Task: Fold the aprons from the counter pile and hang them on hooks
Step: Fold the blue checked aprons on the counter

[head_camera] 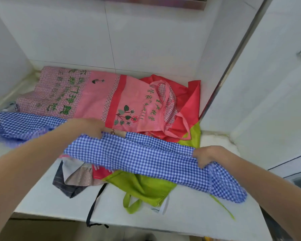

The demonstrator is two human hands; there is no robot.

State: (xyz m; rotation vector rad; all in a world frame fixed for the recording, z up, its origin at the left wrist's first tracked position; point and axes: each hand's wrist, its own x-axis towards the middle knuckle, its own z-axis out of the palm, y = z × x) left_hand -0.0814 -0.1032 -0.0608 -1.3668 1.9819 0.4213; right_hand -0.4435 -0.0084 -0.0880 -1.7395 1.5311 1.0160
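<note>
- Both hands grip blue gingham apron (137, 153) above counter (42, 197): left hand (92, 126) pinches top edge, right hand (205, 156) clutches end.
- Green apron (146, 186) beneath; pink apron (94, 96) and red apron (189, 101) behind.

**What the head view hides or cuts off**

The blue checked apron (146, 153) covers the middle of the pile, so the shapes of the lime green cloth (142, 186), the dark striped cloth (66, 186) and the beige piece (80, 176) beneath it cannot be told. The left hand (89, 126) and right hand (207, 156) bury their fingertips in the fabric. Both forearms run out of the lower corners. A second blue checked cloth (23, 124) is cut off at the left edge and blurred. The green lettering on the pink apron (94, 98) is too soft to read. A black strap (94, 209) drops over the counter's front edge.
</note>
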